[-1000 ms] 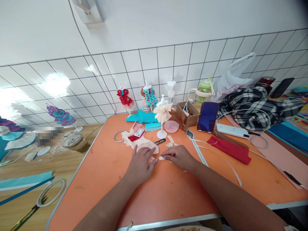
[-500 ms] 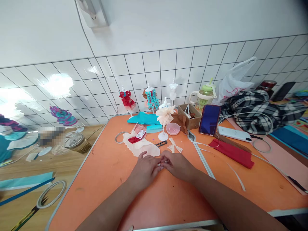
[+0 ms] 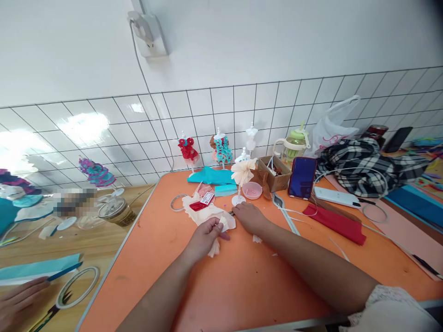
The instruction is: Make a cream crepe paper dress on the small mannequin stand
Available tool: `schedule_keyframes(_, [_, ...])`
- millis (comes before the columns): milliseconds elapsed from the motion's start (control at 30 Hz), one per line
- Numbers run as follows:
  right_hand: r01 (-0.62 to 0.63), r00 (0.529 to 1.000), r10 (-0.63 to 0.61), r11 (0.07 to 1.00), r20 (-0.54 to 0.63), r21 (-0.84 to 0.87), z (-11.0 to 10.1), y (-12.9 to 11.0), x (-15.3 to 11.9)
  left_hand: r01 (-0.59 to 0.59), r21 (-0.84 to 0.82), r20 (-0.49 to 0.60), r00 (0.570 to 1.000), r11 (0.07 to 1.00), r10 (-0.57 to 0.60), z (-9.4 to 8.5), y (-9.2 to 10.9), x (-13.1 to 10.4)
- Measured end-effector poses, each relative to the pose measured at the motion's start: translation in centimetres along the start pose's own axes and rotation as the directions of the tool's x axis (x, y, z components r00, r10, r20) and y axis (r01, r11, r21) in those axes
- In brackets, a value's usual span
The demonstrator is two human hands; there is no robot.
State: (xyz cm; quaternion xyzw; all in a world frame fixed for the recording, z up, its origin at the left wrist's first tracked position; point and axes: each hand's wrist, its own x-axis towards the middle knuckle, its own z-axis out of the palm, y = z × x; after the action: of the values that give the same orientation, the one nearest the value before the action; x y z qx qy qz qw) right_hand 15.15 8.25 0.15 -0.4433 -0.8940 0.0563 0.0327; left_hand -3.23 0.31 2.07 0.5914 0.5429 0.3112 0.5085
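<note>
My left hand pinches a gathered strip of cream crepe paper, which hangs below its fingers. My right hand is bent down over what look like small black thread snips, fingers curled on them; only one end shows. Behind the hands lies a cream crepe paper sheet, with a red-and-white packet on it. A white mini dress form wearing a ruffled cream paper skirt stands just beyond my right hand. Another cream paper piece lies partly hidden by my right forearm.
A pink dish, a cardboard box, a phone and red crepe paper stand or lie to the right. Dressed forms line the tiled wall. At the left table, another person's hand is near a tape roll.
My hands have come apart. The right one has moved forward onto the snips, while the left keeps a cream strip. Another person's hand has appeared at lower left; the view has shifted slightly.
</note>
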Motion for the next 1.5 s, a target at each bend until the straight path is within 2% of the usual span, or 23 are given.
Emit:
schedule_keyframes(167, [-0.029, 0.999, 0.03, 0.999, 0.015, -0.036, -0.3, 1.1, 0.7, 0.016, -0.383, 0.033, 0.999, 0.924, -0.004, 0.2, 0.0, 0.1])
schedule_keyframes(333, [-0.062, 0.998, 0.062, 0.998, -0.007, -0.015, -1.9, 2.1, 0.1, 0.034, -0.526, 0.053, 0.999, 0.85, -0.007, 0.4, 0.2, -0.2])
schedule_keyframes(433, [-0.185, 0.982, 0.184, 0.983, -0.039, -0.011, -2.1, 2.2, -1.8, 0.111, -0.614, 0.142, 0.989, 0.782, -0.029, 0.5, 0.5, -0.5])
schedule_keyframes(500, [-0.302, 0.953, 0.302, 0.953, 0.003, 0.007, -1.7, 1.9, -3.6, 0.176, -0.669, 0.176, 0.981, 0.722, -0.077, 0.7, 0.6, -0.4])
schedule_keyframes(533, [-0.362, 0.931, 0.359, 0.931, 0.067, 0.041, -1.3, 1.7, -4.5, 0.201, -0.692, 0.176, 0.979, 0.694, -0.108, 0.9, 0.6, -0.4])
schedule_keyframes(600, [-0.416, 0.907, 0.401, 0.901, 0.132, 0.125, -0.7, 1.3, -5.9, 0.234, -0.74, 0.159, 0.972, 0.63, -0.175, 1.3, 0.4, -0.1])
schedule_keyframes(733, [-0.387, 0.922, 0.368, 0.893, 0.122, 0.23, -1.1, 0.7, -7.0, 0.357, -0.793, 0.188, 0.914, 0.493, -0.36, 2.0, 0.0, 0.3])
schedule_keyframes(767, [-0.362, 0.932, 0.346, 0.878, 0.108, 0.313, -1.6, 0.6, -7.0, 0.363, -0.806, 0.185, 0.905, 0.467, -0.384, 2.1, 0.0, 0.3])
schedule_keyframes(800, [-0.328, 0.943, 0.318, 0.829, 0.102, 0.453, -2.1, 0.4, -6.9, 0.352, -0.82, 0.173, 0.904, 0.451, -0.392, 2.2, 0.0, 0.3])
schedule_keyframes(833, [-0.288, 0.952, 0.288, 0.721, 0.106, 0.63, -2.5, 0.0, -6.6, 0.327, -0.836, 0.158, 0.913, 0.441, -0.377, 2.4, 0.1, 0.3])
schedule_keyframes(867, [-0.246, 0.96, 0.251, 0.546, 0.124, 0.801, -2.9, -0.4, -6.4, 0.296, -0.849, 0.147, 0.928, 0.437, -0.342, 2.5, 0.3, 0.2])
schedule_keyframes(933, [-0.203, 0.97, 0.165, 0.129, 0.181, 0.971, -3.1, -1.5, -5.7, 0.241, -0.857, 0.151, 0.962, 0.455, -0.226, 2.7, 0.7, 0.0])
schedule_keyframes(967, [-0.208, 0.968, 0.138, -0.015, 0.208, 0.978, -3.0, -2.1, -5.3, 0.208, -0.853, 0.149, 0.976, 0.479, -0.158, 2.8, 0.9, -0.1])
schedule_keyframes(1033, [-0.218, 0.956, 0.163, -0.165, 0.245, 0.962, -2.4, -3.3, -4.7, 0.109, -0.827, 0.103, 0.994, 0.551, -0.042, 3.0, 1.1, -0.3])
schedule_keyframes(1100, [-0.209, 0.934, 0.24, -0.239, 0.266, 0.948, -1.7, -4.1, -4.3, 0.012, -0.766, 0.023, 1.0, 0.642, 0.008, 3.1, 1.1, -0.4])
schedule_keyframes(1167, [-0.185, 0.921, 0.289, -0.263, 0.26, 0.947, -1.1, -4.5, -4.2, -0.063, -0.671, -0.053, 0.998, 0.738, 0.038, 3.0, 0.9, -0.3])
schedule_keyframes(1267, [-0.164, 0.922, 0.325, -0.163, 0.21, 0.973, -0.8, -4.6, -4.4, -0.137, -0.518, -0.04, 0.99, 0.844, 0.136, 3.1, 0.6, -0.1])
schedule_keyframes(1367, [-0.14, 0.915, 0.377, -0.035, 0.143, 0.989, -0.8, -4.5, -4.5, -0.162, -0.402, 0.035, 0.981, 0.901, 0.192, 3.2, 0.7, -0.2])
schedule_keyframes(1433, [-0.13, 0.914, 0.387, -0.004, 0.121, 0.991, -0.5, -4.4, -4.5, -0.176, -0.332, 0.024, 0.981, 0.927, 0.195, 3.4, 0.7, -0.3])
schedule_keyframes(1500, [-0.128, 0.911, 0.394, -0.011, 0.121, 0.992, 0.0, -4.4, -4.4, -0.185, -0.292, 0.001, 0.981, 0.938, 0.194, 3.5, 0.6, -0.4])
